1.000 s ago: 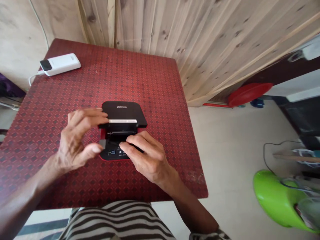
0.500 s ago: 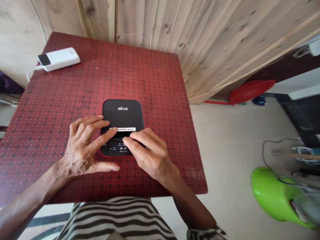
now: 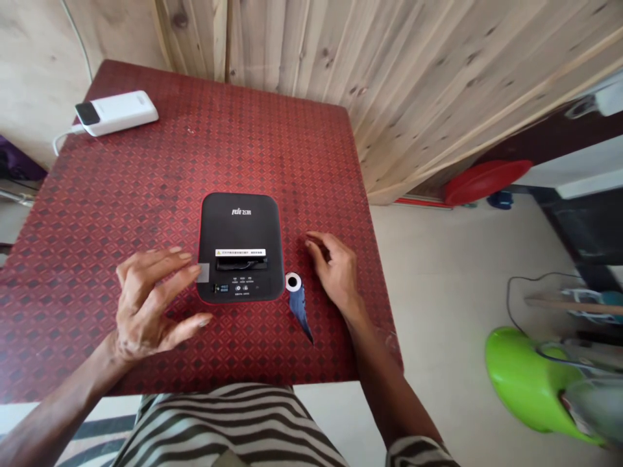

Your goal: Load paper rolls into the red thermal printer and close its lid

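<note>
A black receipt printer [image 3: 241,227] with a red edge lies on the table, its lid closed. A white label strip runs above its dark slot, and small icons sit below. My left hand [image 3: 156,298] hovers at its left side, fingers spread, the index fingertip by a grey patch on the edge. Beside its lower right corner is a small paper roll [image 3: 293,282], a white ring with a dark core, from which a dark blue curled tail reaches toward me. My right hand [image 3: 335,266] rests on the table right of the roll, loosely curled, apart from it, with nothing visible in it.
The red patterned table [image 3: 233,143] meets a wooden plank wall [image 3: 302,52]. A white power bank [image 3: 119,113] with a cable lies at the far left corner. On the floor to the right stand a green plastic object [image 3: 520,383] and a red basin [image 3: 487,181].
The printer lid swung down from raised to closed. My right hand left the printer and moved right, bringing the paper roll into view. My left hand drew back slightly left.
</note>
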A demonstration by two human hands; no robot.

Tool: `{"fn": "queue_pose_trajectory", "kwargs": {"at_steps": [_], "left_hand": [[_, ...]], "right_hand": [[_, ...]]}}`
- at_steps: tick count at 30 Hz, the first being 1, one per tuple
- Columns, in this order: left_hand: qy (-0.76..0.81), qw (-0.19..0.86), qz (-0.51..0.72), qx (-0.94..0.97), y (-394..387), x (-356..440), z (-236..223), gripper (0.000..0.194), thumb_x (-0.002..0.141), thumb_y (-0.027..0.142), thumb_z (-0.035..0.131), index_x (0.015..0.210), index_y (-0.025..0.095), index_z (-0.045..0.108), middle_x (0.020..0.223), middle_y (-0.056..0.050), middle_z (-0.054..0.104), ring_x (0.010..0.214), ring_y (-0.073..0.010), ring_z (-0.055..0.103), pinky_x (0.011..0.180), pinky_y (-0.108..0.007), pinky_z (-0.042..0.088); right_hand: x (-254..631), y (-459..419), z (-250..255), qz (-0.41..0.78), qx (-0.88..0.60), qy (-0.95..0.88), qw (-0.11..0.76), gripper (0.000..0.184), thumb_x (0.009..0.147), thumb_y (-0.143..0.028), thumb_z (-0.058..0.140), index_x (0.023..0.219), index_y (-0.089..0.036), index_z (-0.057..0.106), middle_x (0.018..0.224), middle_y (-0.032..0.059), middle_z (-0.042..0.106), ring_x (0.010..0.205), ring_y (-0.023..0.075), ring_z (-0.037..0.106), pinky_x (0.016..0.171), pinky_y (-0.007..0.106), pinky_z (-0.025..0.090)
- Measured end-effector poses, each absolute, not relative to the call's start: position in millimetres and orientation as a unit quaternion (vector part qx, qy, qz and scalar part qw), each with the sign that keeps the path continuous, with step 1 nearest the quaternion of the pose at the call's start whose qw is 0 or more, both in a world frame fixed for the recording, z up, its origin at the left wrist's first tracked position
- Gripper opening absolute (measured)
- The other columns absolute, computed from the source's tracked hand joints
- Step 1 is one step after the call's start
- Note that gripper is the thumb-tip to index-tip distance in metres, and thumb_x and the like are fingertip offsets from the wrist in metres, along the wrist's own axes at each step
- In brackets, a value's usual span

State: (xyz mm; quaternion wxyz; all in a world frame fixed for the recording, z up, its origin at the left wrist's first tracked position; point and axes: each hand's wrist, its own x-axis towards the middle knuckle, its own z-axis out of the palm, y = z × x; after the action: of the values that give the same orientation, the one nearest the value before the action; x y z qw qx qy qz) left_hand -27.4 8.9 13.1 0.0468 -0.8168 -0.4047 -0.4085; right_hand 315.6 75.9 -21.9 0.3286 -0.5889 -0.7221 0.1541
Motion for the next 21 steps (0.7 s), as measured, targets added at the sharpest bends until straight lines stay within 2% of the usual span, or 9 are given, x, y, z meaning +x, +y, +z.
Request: {"fn": "queue_pose_trajectory", "kwargs": {"at_steps": [4,7,10,16,21], "left_hand": [[-0.409,0.122,-0.401,-0.810,3,-25,4,0.056,0.088,0.049,0.078,0.137,0.030,0.059,0.116,-0.007,0.072,0.109,-0.0278,0.069,0.092,-0.045,0.053],[-0.409,0.135,-0.390,-0.814,4,-24,3,0.054,0.089,0.051,0.077,0.135,0.026,0.061,0.116,-0.009,0.071,0.111,-0.0285,0.068,0.093,-0.045,0.051],[-0.412,0.131,-0.385,-0.815,5,-23,2,0.055,0.091,0.052,0.074,0.136,0.023,0.061,0.117,-0.012,0.069,0.113,-0.0302,0.067,0.094,-0.046,0.050],[-0.439,0.114,-0.369,-0.811,3,-26,-3,0.053,0.093,0.053,0.071,0.139,0.026,0.061,0.124,-0.013,0.068,0.116,-0.0310,0.066,0.100,-0.050,0.049],[-0.447,0.073,-0.366,-0.813,2,-28,-7,0.052,0.092,0.053,0.073,0.137,0.030,0.061,0.133,-0.012,0.063,0.121,-0.0306,0.065,0.101,-0.051,0.053]], "right_hand": [[316,79,-48,0.159,-0.597,-0.722,0.311,0.036,0.104,-0.047,0.056,0.114,-0.019,0.075,0.099,0.0097,0.078,0.081,0.0222,0.071,0.080,0.038,0.059],[315,79,-47,0.162,-0.595,-0.720,0.318,0.034,0.104,-0.045,0.057,0.113,-0.018,0.076,0.095,0.0086,0.077,0.078,0.0210,0.069,0.078,0.036,0.058],[317,79,-44,0.164,-0.596,-0.717,0.322,0.033,0.103,-0.043,0.058,0.112,-0.018,0.077,0.092,0.0075,0.076,0.074,0.0201,0.067,0.075,0.036,0.057],[317,79,-46,0.159,-0.597,-0.716,0.326,0.031,0.103,-0.042,0.059,0.112,-0.018,0.077,0.092,0.0076,0.076,0.074,0.0204,0.067,0.076,0.036,0.057],[316,79,-45,0.155,-0.598,-0.716,0.324,0.030,0.103,-0.042,0.060,0.112,-0.019,0.077,0.092,0.0072,0.076,0.075,0.0205,0.068,0.075,0.036,0.058]]}}
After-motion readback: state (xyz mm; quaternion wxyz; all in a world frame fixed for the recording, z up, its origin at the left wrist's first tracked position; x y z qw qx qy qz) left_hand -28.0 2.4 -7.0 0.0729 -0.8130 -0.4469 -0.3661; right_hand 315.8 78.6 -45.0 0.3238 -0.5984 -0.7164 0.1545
